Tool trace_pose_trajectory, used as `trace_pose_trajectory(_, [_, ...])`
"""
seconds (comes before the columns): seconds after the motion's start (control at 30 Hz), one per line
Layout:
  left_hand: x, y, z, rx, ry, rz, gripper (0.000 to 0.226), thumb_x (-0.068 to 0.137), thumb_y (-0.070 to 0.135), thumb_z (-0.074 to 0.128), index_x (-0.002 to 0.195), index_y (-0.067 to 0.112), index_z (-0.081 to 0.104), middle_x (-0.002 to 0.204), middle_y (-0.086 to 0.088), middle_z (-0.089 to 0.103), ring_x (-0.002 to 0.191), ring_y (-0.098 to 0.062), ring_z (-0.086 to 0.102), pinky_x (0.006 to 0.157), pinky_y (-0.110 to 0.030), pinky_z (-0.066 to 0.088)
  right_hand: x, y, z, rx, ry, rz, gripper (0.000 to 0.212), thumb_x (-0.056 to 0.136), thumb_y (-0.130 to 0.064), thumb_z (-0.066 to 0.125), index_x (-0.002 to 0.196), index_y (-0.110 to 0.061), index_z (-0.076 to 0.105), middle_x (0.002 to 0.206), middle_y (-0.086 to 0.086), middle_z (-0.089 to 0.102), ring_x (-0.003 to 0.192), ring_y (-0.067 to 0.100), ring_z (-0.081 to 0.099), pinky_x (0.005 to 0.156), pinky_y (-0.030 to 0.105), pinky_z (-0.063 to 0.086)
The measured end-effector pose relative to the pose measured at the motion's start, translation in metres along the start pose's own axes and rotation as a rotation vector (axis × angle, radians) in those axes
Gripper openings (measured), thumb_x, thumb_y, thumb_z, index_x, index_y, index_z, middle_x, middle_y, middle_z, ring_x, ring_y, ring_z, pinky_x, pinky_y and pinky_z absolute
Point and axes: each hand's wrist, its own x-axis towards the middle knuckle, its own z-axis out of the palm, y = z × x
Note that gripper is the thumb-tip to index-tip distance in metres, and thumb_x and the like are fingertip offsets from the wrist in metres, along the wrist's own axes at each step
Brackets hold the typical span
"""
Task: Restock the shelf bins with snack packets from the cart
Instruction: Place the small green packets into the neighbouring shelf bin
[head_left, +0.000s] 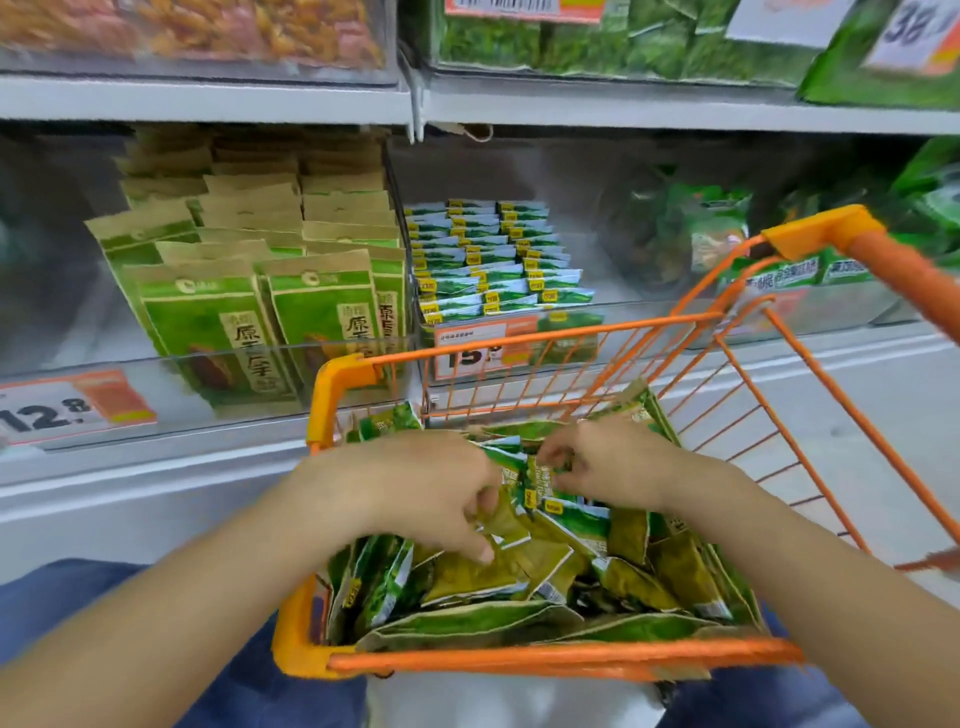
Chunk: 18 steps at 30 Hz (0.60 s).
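- Orange wire cart (524, 340): small green foil snack packets (550, 566) heaped inside.
- Your left hand (431, 488): fingers curled, pinching packets mid-cart.
- Your right hand (608, 460): fingertips pinching a packet near the far rim.

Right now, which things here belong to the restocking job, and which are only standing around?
Belong to the job:
- orange cart
- small green packets piled in it
- left hand and right hand, both gripping packets
- half-filled bin of matching packets

Only around:
- bin of large green bags
- price tag 12.8
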Motion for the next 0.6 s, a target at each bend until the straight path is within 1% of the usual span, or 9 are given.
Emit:
trace_pose_trajectory(0.03, [0.003,0.006,0.007,0.072,-0.087,-0.031,0.05,0.082,0.061,0.063,0.11,0.02,0.063,0.099,0.005,0.065,0.093,-0.018,0.061,0.075,-0.032,0.05,0.002,-0.001,0.003,-0.008,0.025,-0.005,0.03,0.095,-0.033,0.053,0.124,-0.025,0.058,0.097,-0.005,0.064,0.087,0.014,0.055,0.061,0.026,0.037])
trace_pose_trajectory(0.07, [0.004,0.011,0.012,0.15,-0.126,-0.046,0.054,0.081,0.065,0.061,0.102,0.015,0.064,0.086,0.001,0.063,0.083,-0.021,0.059,0.068,-0.033,0.048,0.005,-0.001,0.006,-0.008,0.044,-0.007,0.03,0.096,-0.034,0.051,0.124,-0.026,0.058,0.096,-0.005,0.065,0.085,0.015,0.054,0.061,0.026,0.034])
trace_pose_trajectory(0.13, [0.001,0.023,0.02,0.273,-0.125,-0.051,0.057,0.083,0.066,0.054,0.086,0.01,0.061,0.068,0.0,0.05,0.071,-0.024,0.052,0.061,-0.031,0.038,0.008,0.0,0.008,0.005,0.061,0.001,0.03,0.096,-0.036,0.05,0.124,-0.026,0.058,0.102,-0.004,0.067,0.087,0.016,0.056,0.065,0.025,0.033])
trace_pose_trajectory(0.17, [0.0,0.027,0.021,0.311,-0.103,-0.039,0.054,0.085,0.064,0.052,0.082,0.011,0.058,0.065,0.001,0.045,0.07,-0.024,0.049,0.061,-0.031,0.036,0.009,0.001,0.009,0.016,0.063,0.005,0.03,0.096,-0.036,0.051,0.123,-0.025,0.058,0.105,-0.003,0.068,0.091,0.017,0.057,0.067,0.025,0.034])
trace_pose_trajectory(0.27, [-0.003,0.033,0.022,0.344,-0.051,0.045,0.044,0.087,0.053,0.053,0.088,0.01,0.061,0.073,-0.002,0.048,0.074,-0.028,0.053,0.065,-0.033,0.044,0.007,0.009,0.012,-0.001,0.031,0.021,0.031,0.097,-0.036,0.05,0.123,-0.021,0.058,0.111,0.0,0.066,0.099,0.02,0.059,0.069,0.024,0.034])
trace_pose_trajectory(0.37, [-0.001,0.037,0.023,0.335,-0.073,0.086,0.038,0.089,0.043,0.052,0.09,0.007,0.064,0.071,-0.004,0.049,0.075,-0.03,0.057,0.064,-0.034,0.048,0.004,0.017,0.014,0.047,-0.007,0.058,0.029,0.098,-0.033,0.05,0.12,-0.018,0.061,0.105,0.001,0.065,0.092,0.019,0.056,0.065,0.024,0.034])
trace_pose_trajectory(0.43, [0.004,0.042,0.028,0.324,-0.086,0.072,0.037,0.093,0.036,0.043,0.094,0.005,0.063,0.066,-0.004,0.043,0.07,-0.029,0.048,0.057,-0.032,0.039,0.001,0.025,0.012,0.112,0.014,0.088,0.027,0.098,-0.033,0.05,0.118,-0.019,0.062,0.105,0.001,0.065,0.086,0.015,0.052,0.065,0.025,0.037])
trace_pose_trajectory(0.5, [0.009,0.048,0.032,0.309,-0.077,0.053,0.038,0.097,0.03,0.035,0.097,0.004,0.062,0.068,-0.005,0.042,0.068,-0.028,0.043,0.056,-0.032,0.029,-0.002,0.031,0.008,0.138,0.046,0.118,0.027,0.098,-0.033,0.049,0.119,-0.019,0.062,0.109,0.002,0.066,0.086,0.015,0.054,0.071,0.026,0.042])
trace_pose_trajectory(0.6, [0.019,0.048,0.031,0.244,-0.009,0.052,0.04,0.1,0.028,0.031,0.092,0.004,0.063,0.071,-0.009,0.05,0.07,-0.031,0.048,0.061,-0.034,0.036,-0.005,0.04,0.006,0.191,0.093,0.13,0.026,0.098,-0.032,0.049,0.116,-0.019,0.062,0.105,0.004,0.069,0.082,0.016,0.057,0.076,0.029,0.049])
